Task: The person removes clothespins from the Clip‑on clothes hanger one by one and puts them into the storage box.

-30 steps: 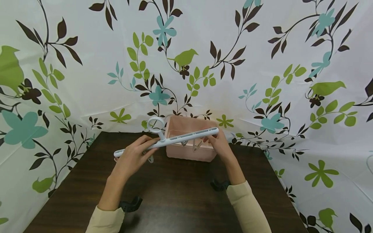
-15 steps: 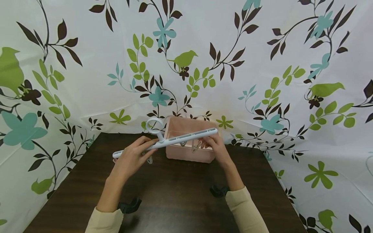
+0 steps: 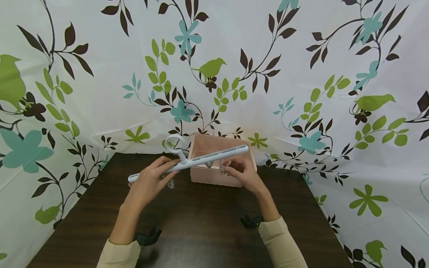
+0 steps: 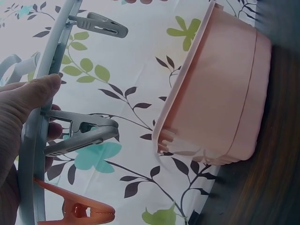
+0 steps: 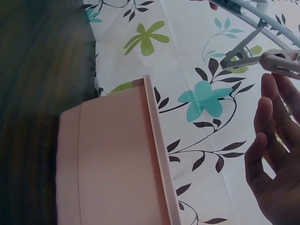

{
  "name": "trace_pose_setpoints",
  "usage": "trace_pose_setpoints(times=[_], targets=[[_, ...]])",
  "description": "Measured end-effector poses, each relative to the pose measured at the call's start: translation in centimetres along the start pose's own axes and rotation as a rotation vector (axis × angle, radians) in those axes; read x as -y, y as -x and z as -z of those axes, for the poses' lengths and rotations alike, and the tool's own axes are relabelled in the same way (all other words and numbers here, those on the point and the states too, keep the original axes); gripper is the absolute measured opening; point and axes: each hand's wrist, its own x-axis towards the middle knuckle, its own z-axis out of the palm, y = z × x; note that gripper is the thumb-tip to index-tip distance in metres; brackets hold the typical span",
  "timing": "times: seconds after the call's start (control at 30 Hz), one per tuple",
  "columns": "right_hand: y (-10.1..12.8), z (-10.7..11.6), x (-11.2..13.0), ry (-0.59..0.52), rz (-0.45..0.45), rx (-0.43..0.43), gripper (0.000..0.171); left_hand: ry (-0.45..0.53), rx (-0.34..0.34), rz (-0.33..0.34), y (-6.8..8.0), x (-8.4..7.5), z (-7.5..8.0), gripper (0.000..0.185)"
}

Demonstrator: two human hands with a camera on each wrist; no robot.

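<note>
The white clip hanger [image 3: 189, 163] looks light, stiff and slick, best held along its bar. The left hand [image 3: 149, 182] grips that bar left of the ring; the right hand [image 3: 242, 173], its fingers [image 5: 269, 140] relaxed, reaches a grey clothespin [image 5: 281, 61] hanging beneath. Just beyond the fingers stands a pink plastic tub [image 3: 214, 178] on the desk [image 3: 201, 223], crowding the dangling pegs.

Both arms wear long sleeves of pale cream cloth, the left sleeve [image 3: 118, 254] and right sleeve [image 3: 283, 243] each ending in a plain cuff at the wrist. The cloth is smooth, with no print or buttons showing. A small black mount [image 3: 147, 236] sits under the left wrist and another black mount [image 3: 249, 222] under the right wrist. The left hand [image 3: 147, 182] and right hand [image 3: 242, 173] are bare, with no rings or gloves.
</note>
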Motion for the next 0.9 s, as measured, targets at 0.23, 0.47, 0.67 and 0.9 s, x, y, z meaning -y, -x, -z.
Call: trace_pose_setpoints(times=[0.23, 0.47, 0.67, 0.9], targets=[[0.14, -0.53, -0.19, 0.058, -0.03, -0.003, 0.013, 0.002, -0.003, 0.011, 0.09, 0.25, 0.18, 0.045], [0.02, -0.44, -0.42, 0.024, 0.01, -0.024, 0.008, -0.01, -0.007, 0.015, 0.04, 0.32, 0.29, 0.046], [0.05, -0.51, -0.44, -0.009, 0.019, -0.021, 0.01, 0.001, -0.007, 0.02, 0.05, 0.31, 0.27, 0.045], [0.19, -0.6, -0.17, -0.008, -0.002, -0.042, 0.011, 0.007, -0.004, 0.018, 0.04, 0.31, 0.24, 0.044]])
